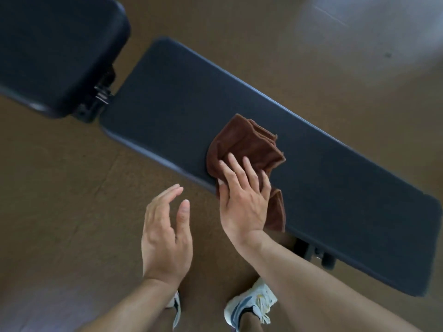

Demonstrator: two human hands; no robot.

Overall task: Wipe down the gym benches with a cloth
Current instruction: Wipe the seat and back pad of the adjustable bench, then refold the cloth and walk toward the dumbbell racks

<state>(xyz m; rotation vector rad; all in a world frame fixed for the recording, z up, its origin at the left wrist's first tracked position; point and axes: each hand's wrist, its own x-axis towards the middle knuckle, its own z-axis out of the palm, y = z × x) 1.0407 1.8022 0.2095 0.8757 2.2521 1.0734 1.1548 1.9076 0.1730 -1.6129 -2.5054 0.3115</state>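
Brown cloth [249, 149], bunched and folded, lies on the long dark pad of the table [182, 97], hanging a little over its near edge. I have my right hand [242, 202] laid flat on it, fingers spread, pressing rather than gripping. My left hand [165, 231] hovers beside it over the floor, loosely open, holding nothing. No wipe marks show on the padding, so I cannot judge what is done; the second pad [55, 49], well beyond my left hand, looks still untouched.
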